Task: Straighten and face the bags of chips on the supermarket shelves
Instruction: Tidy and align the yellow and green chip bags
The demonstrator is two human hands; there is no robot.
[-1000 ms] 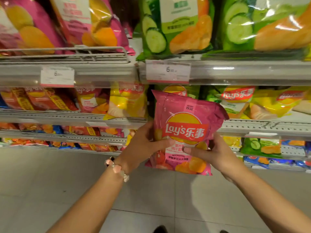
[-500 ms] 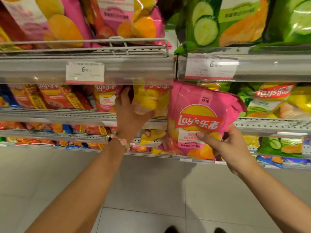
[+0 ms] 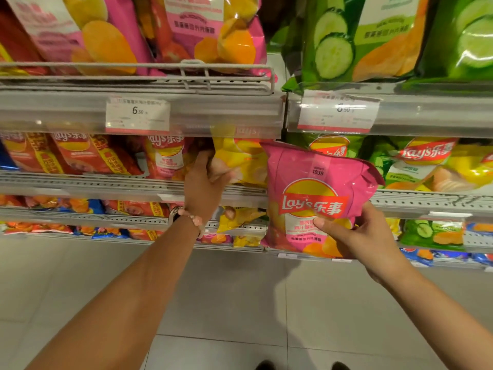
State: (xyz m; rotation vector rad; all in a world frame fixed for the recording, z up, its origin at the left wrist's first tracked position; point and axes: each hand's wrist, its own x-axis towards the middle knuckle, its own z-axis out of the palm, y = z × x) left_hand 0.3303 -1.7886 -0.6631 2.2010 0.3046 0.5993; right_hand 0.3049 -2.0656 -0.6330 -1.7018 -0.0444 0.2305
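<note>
— Two hands work at a chip shelf; where is the pink Lay's bag (image 3: 317,193)?

— In front of the second shelf (image 3: 120,182), upright and facing out. The right hand (image 3: 365,236) pinches its lower right edge, thumb on the front, fingers behind.

— And the left hand (image 3: 204,182)?

— It reaches onto that shelf, fingers curled around the left side of a yellow Lay's bag (image 3: 240,158), just beside the pink one.

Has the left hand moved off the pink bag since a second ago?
Yes. The left hand has let go of the pink bag and reached up and left onto the yellow bag, under the price tag.
</note>
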